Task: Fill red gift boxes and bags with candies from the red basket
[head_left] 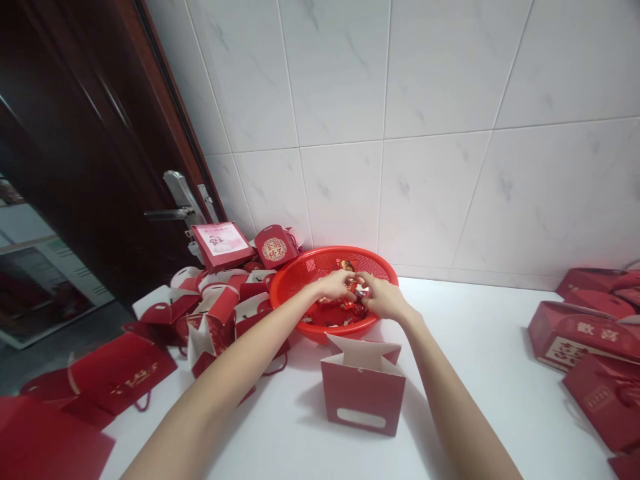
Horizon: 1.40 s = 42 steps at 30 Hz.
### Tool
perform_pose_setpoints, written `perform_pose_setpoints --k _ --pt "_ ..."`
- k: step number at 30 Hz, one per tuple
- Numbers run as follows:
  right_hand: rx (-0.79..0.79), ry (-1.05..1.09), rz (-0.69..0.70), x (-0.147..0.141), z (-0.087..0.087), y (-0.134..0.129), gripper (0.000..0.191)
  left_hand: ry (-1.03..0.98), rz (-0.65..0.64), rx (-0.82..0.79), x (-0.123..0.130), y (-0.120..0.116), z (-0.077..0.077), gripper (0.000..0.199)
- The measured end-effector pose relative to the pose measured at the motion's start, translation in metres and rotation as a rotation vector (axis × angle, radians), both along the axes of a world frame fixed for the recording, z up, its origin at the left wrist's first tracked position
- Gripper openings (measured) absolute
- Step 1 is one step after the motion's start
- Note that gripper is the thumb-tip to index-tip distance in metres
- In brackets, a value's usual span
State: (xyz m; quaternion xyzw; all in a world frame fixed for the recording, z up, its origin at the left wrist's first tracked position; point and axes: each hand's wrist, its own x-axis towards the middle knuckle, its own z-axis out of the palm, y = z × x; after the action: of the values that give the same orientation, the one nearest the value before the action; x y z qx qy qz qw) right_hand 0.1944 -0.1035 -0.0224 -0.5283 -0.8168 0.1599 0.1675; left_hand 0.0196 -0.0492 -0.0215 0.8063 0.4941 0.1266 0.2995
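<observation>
A red plastic basket [287, 283] with wrapped candies [353, 307] in it stands against the tiled wall. Both of my hands reach into it, their fingertips close together over the candies. My left hand [336, 285] has its fingers curled around the candies from the left. From the right, my right hand [383, 295] comes in with bent fingers at the same candies. What either hand grips is too small to tell. In front of the basket, between my forearms, an upright red box [364, 397] stands with its top open.
Several red boxes [215, 307] are heaped on the white table [465, 333] left of the basket. More closed red boxes [585, 333] lie at the right edge. Behind the left heap is a dark door with a metal handle [180, 200].
</observation>
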Motion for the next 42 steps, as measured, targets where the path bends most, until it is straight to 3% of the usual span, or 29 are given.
perform_pose_setpoints --k 7,13,22,29,35,40,42 --pt "0.004 -0.009 -0.018 0.000 0.001 0.000 0.059 0.148 0.043 0.054 0.004 0.018 -0.011 0.068" --pt "0.015 -0.014 -0.024 0.000 -0.003 0.003 0.061 0.202 0.034 0.012 0.000 0.018 -0.016 0.072" --pt "0.058 0.106 -0.101 0.001 -0.008 0.009 0.069 0.294 -0.087 0.073 0.016 0.004 -0.016 0.066" --pt "0.068 0.136 -0.150 -0.001 -0.008 0.009 0.066 0.312 -0.105 0.116 0.025 0.001 -0.015 0.032" --pt "0.106 0.170 -0.152 -0.001 -0.012 0.012 0.066 0.389 -0.097 0.056 0.026 -0.002 -0.024 0.040" --pt "0.135 0.243 -0.155 -0.001 -0.017 0.016 0.064 0.325 -0.068 0.036 0.018 0.003 -0.014 0.046" --pt "0.141 0.304 -0.177 -0.001 -0.017 0.017 0.063 0.207 -0.029 0.058 0.012 0.006 -0.008 0.052"
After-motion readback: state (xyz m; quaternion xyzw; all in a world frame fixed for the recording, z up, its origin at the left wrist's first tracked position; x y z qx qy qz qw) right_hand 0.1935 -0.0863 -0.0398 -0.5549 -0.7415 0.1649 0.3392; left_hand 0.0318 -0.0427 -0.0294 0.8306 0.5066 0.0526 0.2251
